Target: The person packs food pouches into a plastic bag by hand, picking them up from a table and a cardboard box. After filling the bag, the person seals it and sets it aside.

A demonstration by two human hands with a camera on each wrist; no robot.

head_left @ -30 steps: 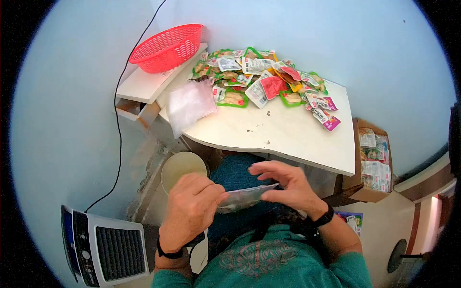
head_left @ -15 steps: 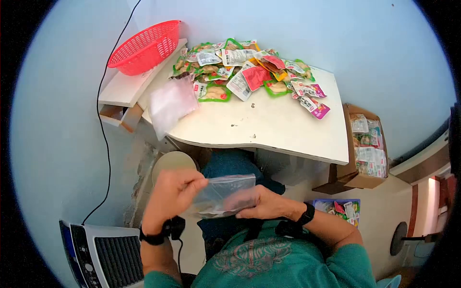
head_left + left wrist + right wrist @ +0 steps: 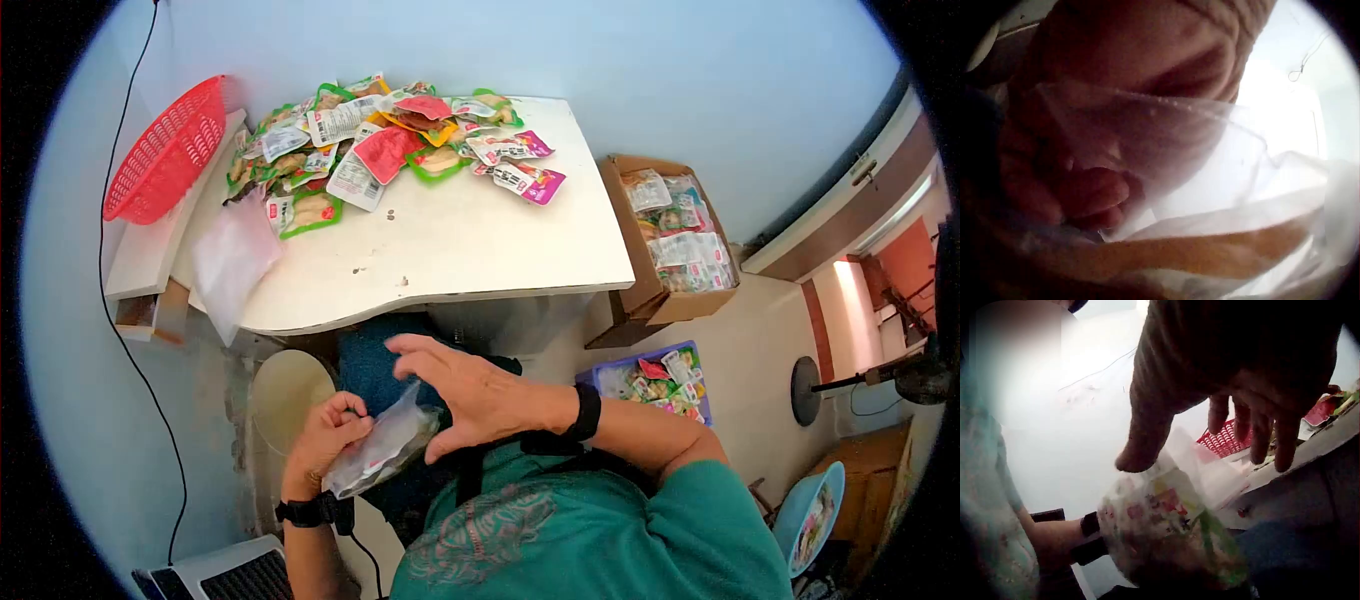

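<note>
My left hand (image 3: pixel 325 440) grips a clear plastic bag (image 3: pixel 385 450) by its edge, thumb against curled fingers. The bag hangs tilted over my lap, and printed packets (image 3: pixel 1160 506) show through its film in the right wrist view. Just to its right is my right hand (image 3: pixel 485 395), thumb and fingers spread apart with nothing between them. In the right wrist view that hand (image 3: pixel 1229 375) is dark, its thumb right at the top of the bag. Thin film (image 3: pixel 1210 144) covers part of the left hand in the left wrist view.
Snack packets (image 3: pixel 350 140) lie heaped on the white table (image 3: pixel 480 245), beside empty plastic bags (image 3: pixel 235 255). A red basket (image 3: pixel 165 150) stands at the left. To the right are a cardboard box (image 3: pixel 680 240) and a purple crate (image 3: pixel 650 380), both with packets, and a blue basin (image 3: pixel 810 515).
The right hand has let go of the bag and spread its fingers. The bag has tilted and moved down and left in the left hand. The head view has turned right.
</note>
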